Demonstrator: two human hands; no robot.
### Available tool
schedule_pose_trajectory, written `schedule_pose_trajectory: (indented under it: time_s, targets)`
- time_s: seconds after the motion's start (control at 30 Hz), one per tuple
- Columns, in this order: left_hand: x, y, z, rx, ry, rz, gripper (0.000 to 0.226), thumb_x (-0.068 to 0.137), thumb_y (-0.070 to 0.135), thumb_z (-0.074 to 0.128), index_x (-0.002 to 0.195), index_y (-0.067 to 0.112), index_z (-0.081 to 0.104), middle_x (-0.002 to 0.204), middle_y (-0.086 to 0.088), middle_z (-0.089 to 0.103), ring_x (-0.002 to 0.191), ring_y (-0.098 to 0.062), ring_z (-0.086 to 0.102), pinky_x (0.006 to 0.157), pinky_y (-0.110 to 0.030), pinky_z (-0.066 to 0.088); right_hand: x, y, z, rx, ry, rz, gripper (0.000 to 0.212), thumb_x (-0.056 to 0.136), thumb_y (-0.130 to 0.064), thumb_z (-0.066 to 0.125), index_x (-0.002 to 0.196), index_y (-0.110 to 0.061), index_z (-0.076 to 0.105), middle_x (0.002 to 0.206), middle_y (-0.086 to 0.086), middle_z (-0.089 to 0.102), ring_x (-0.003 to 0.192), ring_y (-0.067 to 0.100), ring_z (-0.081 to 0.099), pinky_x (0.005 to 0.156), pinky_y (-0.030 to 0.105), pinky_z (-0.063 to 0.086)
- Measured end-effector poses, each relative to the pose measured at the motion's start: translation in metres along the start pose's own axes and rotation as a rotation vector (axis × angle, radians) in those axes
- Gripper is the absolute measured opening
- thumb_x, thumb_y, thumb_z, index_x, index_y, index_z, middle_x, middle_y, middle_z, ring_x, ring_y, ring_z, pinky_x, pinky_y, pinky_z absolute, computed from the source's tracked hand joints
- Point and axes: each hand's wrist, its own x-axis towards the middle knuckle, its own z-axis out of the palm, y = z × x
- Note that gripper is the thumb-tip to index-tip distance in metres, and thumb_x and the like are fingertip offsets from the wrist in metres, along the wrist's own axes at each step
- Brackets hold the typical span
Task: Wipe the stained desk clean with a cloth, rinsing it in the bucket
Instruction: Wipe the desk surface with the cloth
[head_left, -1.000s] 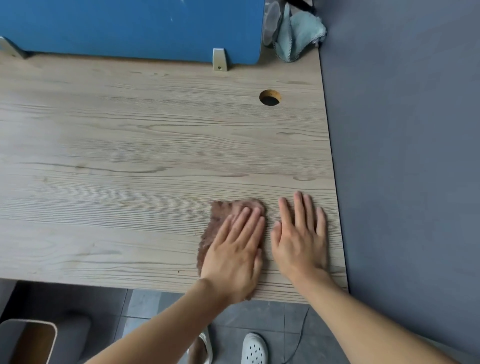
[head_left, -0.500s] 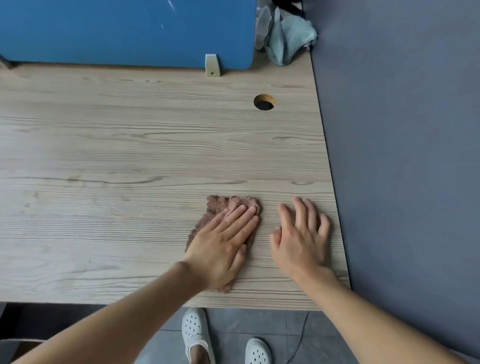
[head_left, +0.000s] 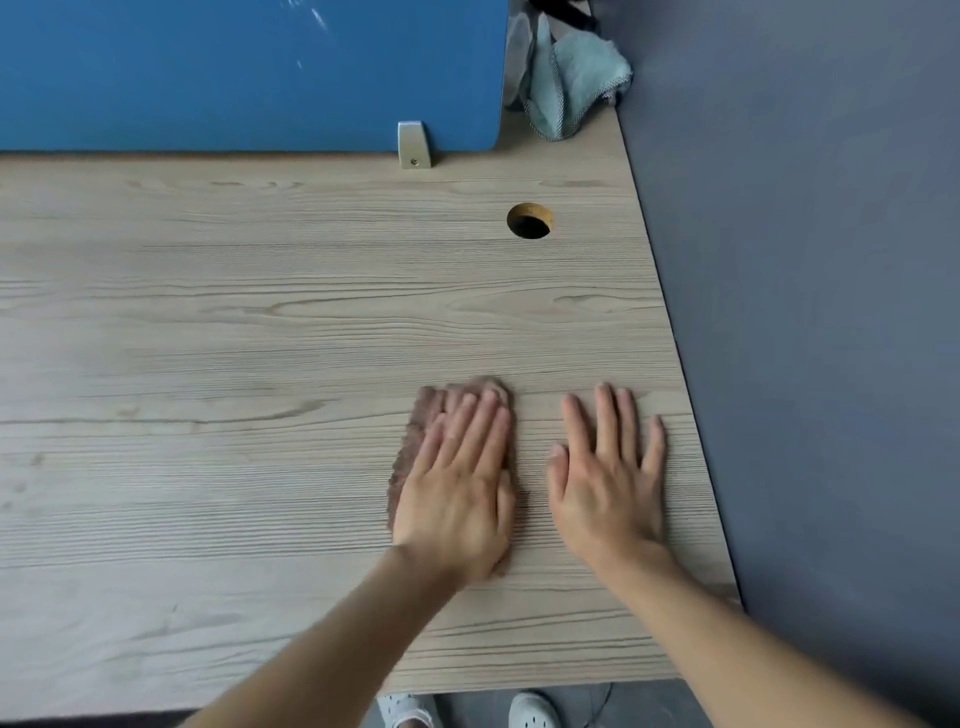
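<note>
From the head camera, a brown cloth (head_left: 410, 447) is pressed flat on the wood-grain tabletop (head_left: 208, 364) under the left hand (head_left: 457, 488), fingers straight and together, nearer the person than the cable hole (head_left: 529, 221) and slightly to its left. The right hand (head_left: 608, 483) is laid flat on bare wood, fingers spread, nearer than the hole and slightly to its right. A teal rag (head_left: 571, 83) is bunched beyond the hole.

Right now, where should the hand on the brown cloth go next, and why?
Probably slide the left hand, pressing flat on the fuzzy brown cloth, leftward across the pale wood-grain desk: the cloth sits near the right edge, the right hand lies flat beside it, and most of the desk stretches left.
</note>
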Motion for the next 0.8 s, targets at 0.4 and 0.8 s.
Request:
schedule_pose_trajectory:
  time_s: [0.4,0.8]
  targets:
    - [0.03,-0.009,-0.001,-0.014,0.015,-0.034,0.067,0.096,0.036,0.03,0.157,0.009,0.022,0.165,-0.009,0.017,0.154,-0.023,0.006,0.124,-0.044,0.015,0.001,0.0,-0.006,0.006,-0.036,-0.004,0.061,0.093,-0.041,0.032,0.149,-0.019,0.046,0.159,0.019,0.033,0.15,0.036,0.024,0.117,0.063,0.016]
    - [0.052,-0.024,-0.009,0.007,0.019,-0.031,0.066,0.098,0.038,0.025,0.158,0.011,0.018,0.166,-0.006,0.01,0.154,-0.021,0.002,0.123,-0.044,0.013,0.062,-0.006,-0.005,0.052,-0.005,0.095,0.059,0.095,-0.044,0.031,0.144,-0.016,0.048,0.154,0.016,0.04,0.145,0.032,0.032,0.118,0.056,0.02]
